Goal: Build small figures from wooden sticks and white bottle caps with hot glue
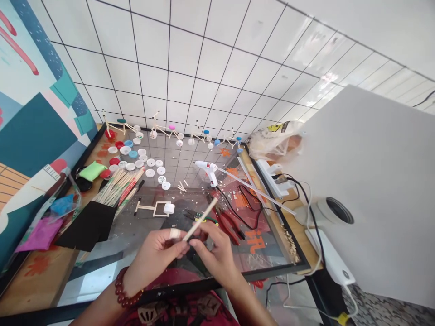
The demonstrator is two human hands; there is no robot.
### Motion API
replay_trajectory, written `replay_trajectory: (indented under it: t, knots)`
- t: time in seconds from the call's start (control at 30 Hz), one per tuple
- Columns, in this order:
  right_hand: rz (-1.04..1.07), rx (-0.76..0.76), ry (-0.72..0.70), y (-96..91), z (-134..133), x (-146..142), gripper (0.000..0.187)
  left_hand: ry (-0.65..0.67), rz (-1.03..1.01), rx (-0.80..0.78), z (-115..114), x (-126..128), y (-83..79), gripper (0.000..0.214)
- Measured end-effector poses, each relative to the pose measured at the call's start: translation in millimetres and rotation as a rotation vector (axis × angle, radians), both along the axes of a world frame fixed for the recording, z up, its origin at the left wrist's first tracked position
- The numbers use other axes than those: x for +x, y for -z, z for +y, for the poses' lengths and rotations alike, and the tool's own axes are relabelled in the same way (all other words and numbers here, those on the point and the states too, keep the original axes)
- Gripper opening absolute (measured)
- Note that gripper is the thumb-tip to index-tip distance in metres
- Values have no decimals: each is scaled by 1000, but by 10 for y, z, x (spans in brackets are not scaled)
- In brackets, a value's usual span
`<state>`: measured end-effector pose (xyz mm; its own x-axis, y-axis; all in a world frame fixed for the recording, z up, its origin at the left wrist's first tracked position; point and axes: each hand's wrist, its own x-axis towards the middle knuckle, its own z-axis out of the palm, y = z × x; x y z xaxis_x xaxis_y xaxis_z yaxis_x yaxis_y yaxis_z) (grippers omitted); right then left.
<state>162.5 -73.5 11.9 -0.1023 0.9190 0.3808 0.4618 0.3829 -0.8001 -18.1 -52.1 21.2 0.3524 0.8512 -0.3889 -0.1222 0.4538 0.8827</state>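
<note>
A pale wooden stick [202, 218] slants up and to the right between my two hands, above the front of the glass-topped table. My left hand [158, 253] pinches its lower end between thumb and fingers; white tape wraps one finger. Curled close against the same end, my right hand [217, 256] also grips the stick, its fingertips partly hidden. Just beyond lie red-handled pliers [228, 224] and green-handled cutters [200, 217]. Left of these is a small stick frame [154, 208] with a white bottle cap [169, 208] at one end.
A white glue gun [207, 172] stands mid-table, its cord trailing right. Bottle caps [130, 166], a bundle of sticks [118, 188] and black sheets [89, 224] lie left. Several stick-and-cap models [172, 131] line the tiled wall. A power strip [274, 179] sits right.
</note>
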Motion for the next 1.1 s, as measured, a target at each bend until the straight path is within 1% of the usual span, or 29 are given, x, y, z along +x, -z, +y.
replay_trajectory:
  t: [0.03, 0.07, 0.13, 0.2, 0.27, 0.33, 0.4, 0.5, 0.53, 0.63, 0.73, 0.83, 0.93, 1.0, 1.07, 1.1]
  knots:
    - [79, -110, -5, 26, 19, 0, 23, 60, 23, 36, -17, 18, 24, 17]
    - [142, -186, -35, 46, 38, 2, 25, 105, 42, 61, -32, 39, 46, 17]
    - [230, -278, -94, 67, 71, 25, 29, 147, 75, 82, -45, 77, 80, 17]
    - [292, -363, -90, 67, 103, 71, 33, 154, 96, 83, -30, 87, 97, 18]
    - [354, -437, -38, 57, 148, 131, 39, 81, 110, 84, 8, 53, 96, 18]
    - [374, -488, 17, 53, 213, 180, 41, -72, 117, 86, 59, -22, 76, 24]
    - [287, -527, 11, 75, 284, 193, 36, -243, 83, 77, 113, -114, 38, 31]
    - [2, -530, -43, 153, 359, 126, 17, -434, -54, 27, 184, -225, -34, 36]
    - [-96, -509, -42, 182, 366, 88, 14, -477, -98, 4, 203, -249, -53, 36]
    - [-348, -460, -11, 243, 346, -20, 20, -544, -170, -45, 244, -288, -64, 36]
    - [-534, -444, -4, 240, 318, -71, 25, -533, -192, -62, 271, -295, -18, 34]
    - [-664, -434, 17, 207, 353, -53, 27, -507, -229, -74, 310, -257, 26, 32]
    - [-739, -445, 80, 195, 446, 8, 32, -422, -331, -150, 355, -158, 37, 29]
    - [-680, -437, 109, 203, 502, 42, 36, -331, -424, -264, 375, -77, 39, 26]
    - [-501, -409, 105, 210, 525, 51, 37, -279, -466, -381, 381, -8, 48, 21]
    - [-394, -389, 93, 209, 519, 49, 37, -273, -470, -425, 379, 17, 57, 18]
